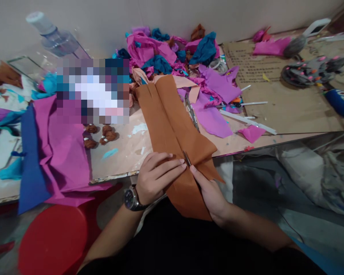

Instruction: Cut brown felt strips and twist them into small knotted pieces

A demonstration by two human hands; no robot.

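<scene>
A long sheet of brown crepe paper (167, 114) with lengthwise creases stretches from the table over its front edge towards my lap. My left hand (157, 173), with a watch on its wrist, grips the sheet at its left, fingers lying over the top. Between my hands a slim dark blade of scissors (187, 158) shows along the paper's middle, pointing away from me. My right hand (210, 193) is closed at the near right part of the sheet, thumb beside the blade. The scissors' handles and most of the right fingers are hidden beneath the paper.
Crumpled pink, purple and teal paper (157, 49) is heaped at the back. Small brown bundles (107, 134) lie left of the sheet. A metal tool (192, 114) and white sticks (249, 121) lie to its right, near cardboard (263, 99). A red stool (53, 240) stands below left.
</scene>
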